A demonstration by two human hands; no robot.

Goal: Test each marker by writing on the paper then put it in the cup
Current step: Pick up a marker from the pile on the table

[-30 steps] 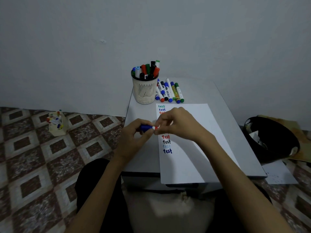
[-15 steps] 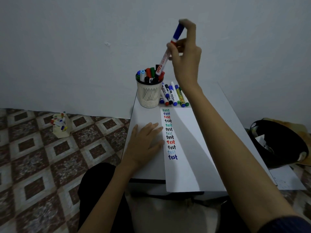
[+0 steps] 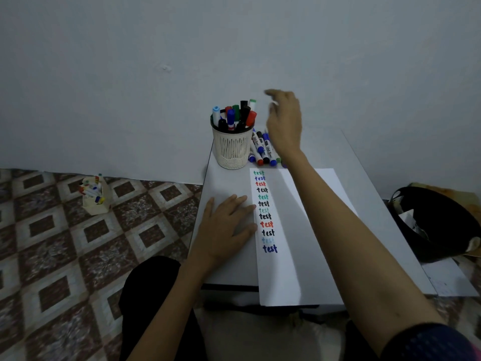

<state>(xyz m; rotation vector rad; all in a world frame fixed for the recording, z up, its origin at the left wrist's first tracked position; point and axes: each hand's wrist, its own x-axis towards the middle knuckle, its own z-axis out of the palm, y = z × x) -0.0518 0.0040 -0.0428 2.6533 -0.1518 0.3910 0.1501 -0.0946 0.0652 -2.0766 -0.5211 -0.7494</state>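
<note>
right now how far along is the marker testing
Done: a column of test words on the white paper sheet, and many markers standing in the cream mesh cup. In hand: nothing; the right hand hovers empty, left hand flat. Left: loose markers lying beside the cup.

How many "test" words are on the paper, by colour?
Black words: 4
Green or teal words: 3
Dark blue words: 2
Red words: 2
Pale blue words: 1
Total: 12, in one column on the paper.
</note>
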